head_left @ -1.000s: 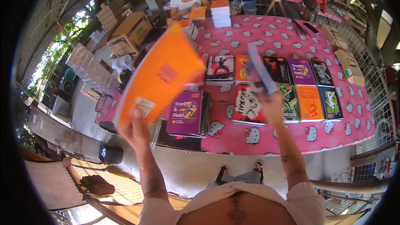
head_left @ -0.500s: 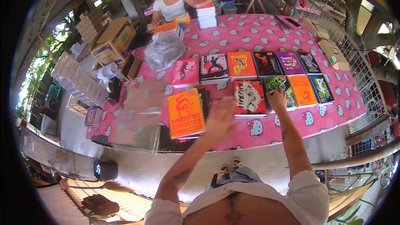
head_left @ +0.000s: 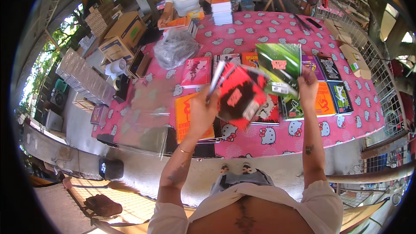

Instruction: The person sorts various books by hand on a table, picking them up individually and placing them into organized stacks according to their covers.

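My left hand (head_left: 204, 110) is closed on the edge of a red-and-black notebook (head_left: 238, 97), tilted and smeared by motion above the table. White page edges show beside my fingers, so there may be more than one. A green notebook (head_left: 281, 63) hangs raised from my right hand (head_left: 308, 87), which grips its right side; its lower left part is next to the red one. Beneath them lie stacks of notebooks: a green-and-black one (head_left: 291, 109), an orange one (head_left: 324, 99) and a partly covered red-and-white one (head_left: 271, 112). Left of these, an orange spiral notebook (head_left: 183, 115) lies partly behind my left wrist.
Beyond the lifted notebooks runs a row of stacks, including a pink one (head_left: 196, 71) and a black one (head_left: 329, 68). Crumpled clear plastic (head_left: 175, 50) and clear sheets (head_left: 143, 134) lie on the pink tablecloth (head_left: 247, 141). Across it, a person (head_left: 185, 0) is near stacked notebooks (head_left: 222, 11).
Both hands have risen from the stacks. My left hand, earlier blurred, now holds the red-and-black notebook; my right has lifted the green notebook from its stack.
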{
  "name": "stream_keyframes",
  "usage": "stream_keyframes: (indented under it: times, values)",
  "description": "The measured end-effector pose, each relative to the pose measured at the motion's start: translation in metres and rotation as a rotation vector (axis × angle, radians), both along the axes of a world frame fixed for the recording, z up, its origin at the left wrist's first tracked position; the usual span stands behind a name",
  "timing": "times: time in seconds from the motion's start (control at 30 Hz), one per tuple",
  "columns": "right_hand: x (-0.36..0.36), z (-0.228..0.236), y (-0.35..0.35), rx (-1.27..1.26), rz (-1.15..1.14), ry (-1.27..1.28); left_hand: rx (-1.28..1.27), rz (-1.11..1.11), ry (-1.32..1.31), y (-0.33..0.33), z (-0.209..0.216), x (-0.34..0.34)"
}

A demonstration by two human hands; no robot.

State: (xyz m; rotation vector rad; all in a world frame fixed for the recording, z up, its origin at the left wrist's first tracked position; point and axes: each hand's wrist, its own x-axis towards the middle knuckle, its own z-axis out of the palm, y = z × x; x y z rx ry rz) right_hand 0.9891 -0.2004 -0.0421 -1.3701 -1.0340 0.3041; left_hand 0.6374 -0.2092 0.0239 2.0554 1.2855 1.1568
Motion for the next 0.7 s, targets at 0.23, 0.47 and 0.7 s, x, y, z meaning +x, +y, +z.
stream_keyframes:
  times: [0.23,0.47,0.7]
  values:
    - [0.000,0.105,-0.028,0.404,-0.112,0.156,0.661,-0.214,0.222,-0.004,-0.094,0.064]
    - [-0.015,0.117,-0.066,0.526,-0.030,0.103,0.205,-0.347,0.324,-0.007,-0.138,0.087]
    - [-0.110,0.064,-0.037,0.584,0.407,-0.262,0.421,0.481,-0.329,-0.040,0.062,-0.101]
